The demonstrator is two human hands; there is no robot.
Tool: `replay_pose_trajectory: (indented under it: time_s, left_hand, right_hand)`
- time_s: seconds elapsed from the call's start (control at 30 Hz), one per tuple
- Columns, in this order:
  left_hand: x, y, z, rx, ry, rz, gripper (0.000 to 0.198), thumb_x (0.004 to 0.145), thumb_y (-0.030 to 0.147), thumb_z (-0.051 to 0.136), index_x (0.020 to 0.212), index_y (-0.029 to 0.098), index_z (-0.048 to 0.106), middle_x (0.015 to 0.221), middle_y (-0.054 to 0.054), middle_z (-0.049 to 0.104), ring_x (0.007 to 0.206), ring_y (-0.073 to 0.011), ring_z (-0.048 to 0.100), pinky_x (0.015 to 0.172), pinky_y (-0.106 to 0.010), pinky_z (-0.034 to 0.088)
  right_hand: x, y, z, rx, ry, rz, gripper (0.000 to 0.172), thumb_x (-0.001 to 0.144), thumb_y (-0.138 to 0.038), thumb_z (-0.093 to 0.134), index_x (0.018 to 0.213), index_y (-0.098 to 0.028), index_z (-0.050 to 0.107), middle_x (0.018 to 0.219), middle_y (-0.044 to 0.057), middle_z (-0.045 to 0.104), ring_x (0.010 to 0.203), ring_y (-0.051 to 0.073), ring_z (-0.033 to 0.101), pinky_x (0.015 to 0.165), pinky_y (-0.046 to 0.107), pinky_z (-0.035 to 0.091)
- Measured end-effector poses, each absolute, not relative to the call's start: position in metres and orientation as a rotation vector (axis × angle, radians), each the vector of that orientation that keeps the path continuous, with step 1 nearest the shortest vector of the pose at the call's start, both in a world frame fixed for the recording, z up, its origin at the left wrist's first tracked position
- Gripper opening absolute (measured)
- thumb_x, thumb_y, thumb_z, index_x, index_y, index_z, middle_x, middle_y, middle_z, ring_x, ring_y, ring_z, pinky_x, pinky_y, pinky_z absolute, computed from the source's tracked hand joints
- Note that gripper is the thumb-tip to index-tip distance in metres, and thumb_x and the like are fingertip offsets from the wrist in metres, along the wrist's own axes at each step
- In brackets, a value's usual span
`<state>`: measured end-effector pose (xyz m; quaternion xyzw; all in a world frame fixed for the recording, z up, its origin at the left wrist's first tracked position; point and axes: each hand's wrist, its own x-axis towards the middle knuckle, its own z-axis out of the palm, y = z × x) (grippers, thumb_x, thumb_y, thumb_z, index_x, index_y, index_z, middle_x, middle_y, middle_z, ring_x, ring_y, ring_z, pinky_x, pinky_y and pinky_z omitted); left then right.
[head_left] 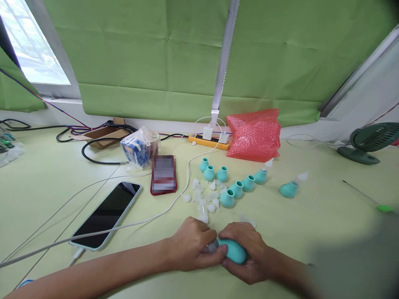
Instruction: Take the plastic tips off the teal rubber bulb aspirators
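My right hand (pixel 252 253) is wrapped round a teal rubber bulb (pixel 235 251) near the table's front edge. In my left hand (pixel 195 245) a clear plastic tube (pixel 212 246) is pinched, lined up with the bulb's mouth; the fingers hide most of the tube and the joint. Just beyond my hands, several open-necked teal bulbs (pixel 227 198) stand upright in a slanted row and a small cluster. Loose clear and white plastic tips (pixel 202 207) lie beside them. To the right, another bulb (pixel 289 189) lies tilted with a clear nozzle (pixel 302 177) in it.
At left lie a large phone (pixel 107 214) on a white cable (pixel 146 221) and a red-cased phone (pixel 163 174). Farther back are a bagged blue pack (pixel 137 149), an orange power strip (pixel 208 141) and a red bubble-wrap bag (pixel 254 137). Right: a green fan (pixel 370 141) and a green-handled screwdriver (pixel 385 208).
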<state>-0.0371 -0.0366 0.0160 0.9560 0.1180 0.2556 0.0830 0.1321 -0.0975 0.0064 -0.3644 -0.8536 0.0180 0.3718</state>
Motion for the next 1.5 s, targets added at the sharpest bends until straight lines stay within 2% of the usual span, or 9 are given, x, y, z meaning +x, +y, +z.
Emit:
replay_pose_trajectory:
  time_s: [0.23, 0.33, 0.5, 0.63, 0.8, 0.93, 1.13, 1.33, 1.5]
  left_hand:
    - [-0.036, -0.037, 0.014, 2.676, 0.328, 0.652, 0.04, 0.085, 0.028, 0.026, 0.049, 0.014, 0.04, 0.042, 0.002, 0.038, 0.038, -0.0072, 0.03, 0.04, -0.021, 0.027]
    - [-0.034, -0.037, 0.024, 2.272, 0.391, 0.397, 0.041, 0.084, 0.028, 0.028, 0.045, 0.015, 0.03, 0.041, 0.005, 0.029, 0.039, -0.0052, 0.023, 0.038, -0.017, 0.024]
    - [-0.03, -0.041, 0.034, 1.871, 0.566, 0.094, 0.047, 0.082, 0.031, 0.029, 0.037, 0.018, 0.034, 0.036, 0.003, 0.036, 0.036, -0.0081, 0.031, 0.034, -0.018, 0.025]
    - [-0.03, -0.032, 0.028, 1.774, 0.776, 0.233, 0.048, 0.084, 0.028, 0.012, 0.04, 0.023, 0.028, 0.03, 0.005, 0.023, 0.032, -0.011, 0.026, 0.033, -0.021, 0.024]
    - [-0.035, -0.021, 0.017, 2.237, 0.75, 0.571, 0.028, 0.082, 0.036, 0.033, 0.07, 0.015, 0.046, 0.049, 0.005, 0.042, 0.042, -0.0082, 0.036, 0.043, -0.018, 0.031]
    - [-0.035, -0.02, 0.005, 2.904, 0.713, 0.653, 0.019, 0.078, 0.028, 0.043, 0.092, 0.017, 0.047, 0.072, -0.003, 0.056, 0.056, -0.0145, 0.051, 0.049, -0.023, 0.04]
    - [-0.036, -0.02, 0.006, 3.114, 0.615, 0.641, 0.031, 0.077, 0.027, 0.045, 0.106, 0.017, 0.045, 0.103, -0.013, 0.046, 0.085, -0.0244, 0.049, 0.066, -0.037, 0.046]
    - [-0.038, -0.02, 0.016, 3.058, 0.381, 0.475, 0.028, 0.083, 0.026, 0.042, 0.11, 0.033, 0.045, 0.125, -0.009, 0.029, 0.108, -0.0312, 0.031, 0.086, -0.055, 0.031]
    - [-0.038, -0.02, 0.014, 3.019, 0.464, 0.393, 0.025, 0.083, 0.023, 0.038, 0.106, 0.024, 0.049, 0.124, -0.011, 0.03, 0.111, -0.0329, 0.028, 0.088, -0.057, 0.027]
  right_hand:
    - [0.13, -0.097, 0.016, -0.944, -2.344, 0.139, 0.007, 0.073, -0.024, 0.049, 0.077, -0.018, 0.049, 0.061, 0.002, 0.056, 0.055, 0.014, 0.054, 0.054, 0.024, 0.043]
    - [0.128, -0.102, 0.018, -0.938, -2.284, 0.201, 0.009, 0.079, -0.026, 0.044, 0.079, -0.018, 0.049, 0.06, 0.001, 0.055, 0.055, 0.012, 0.053, 0.054, 0.023, 0.041]
    - [0.126, -0.107, 0.017, -0.805, -2.236, 0.166, 0.019, 0.084, -0.03, 0.034, 0.08, -0.017, 0.048, 0.054, 0.0, 0.052, 0.049, 0.011, 0.049, 0.049, 0.023, 0.038]
    - [0.132, -0.102, 0.019, -0.616, -2.259, -0.06, 0.015, 0.079, -0.022, 0.041, 0.088, -0.013, 0.048, 0.059, 0.004, 0.057, 0.052, 0.013, 0.053, 0.05, 0.025, 0.041]
    - [0.15, -0.087, 0.025, -0.707, -2.044, -0.132, 0.027, 0.068, -0.017, 0.046, 0.095, -0.013, 0.048, 0.066, 0.005, 0.055, 0.059, 0.016, 0.055, 0.05, 0.028, 0.044]
    - [0.174, -0.069, 0.023, -0.733, -1.908, -0.133, 0.029, 0.065, -0.014, 0.05, 0.094, -0.014, 0.05, 0.074, 0.007, 0.054, 0.065, 0.019, 0.053, 0.051, 0.032, 0.044]
    - [0.199, -0.042, 0.004, -0.839, -1.574, -0.053, 0.021, 0.07, -0.017, 0.047, 0.091, -0.017, 0.047, 0.075, 0.005, 0.054, 0.068, 0.019, 0.053, 0.059, 0.036, 0.044]
    - [0.212, -0.032, 0.003, -1.185, -1.61, -0.201, 0.008, 0.067, -0.02, 0.047, 0.075, -0.019, 0.048, 0.068, 0.002, 0.056, 0.063, 0.017, 0.054, 0.06, 0.032, 0.045]
    - [0.226, -0.028, 0.007, -1.255, -1.683, -0.329, 0.003, 0.06, -0.016, 0.048, 0.059, -0.019, 0.049, 0.055, 0.0, 0.053, 0.052, 0.015, 0.05, 0.054, 0.03, 0.042]
